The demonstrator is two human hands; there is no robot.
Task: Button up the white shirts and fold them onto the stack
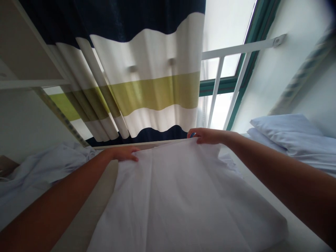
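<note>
While both arms stretch forward, the left hand (123,153) lies flat, palm down, fingers together, on the sheet's (178,196) far left corner. The right hand (206,135) pinches the far right corner. Spread on the bed (296,227), the sheet runs lengthwise away toward the curtain (147,94), pillows (286,134) at right.

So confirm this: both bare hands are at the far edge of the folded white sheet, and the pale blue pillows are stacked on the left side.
One detail is wrong. The pale blue pillows lie on the right side, not the left; the left holds a rumpled white sheet. The head view shows it. The left hand and right hand are indeed at the far edge of the folded white sheet.
</note>
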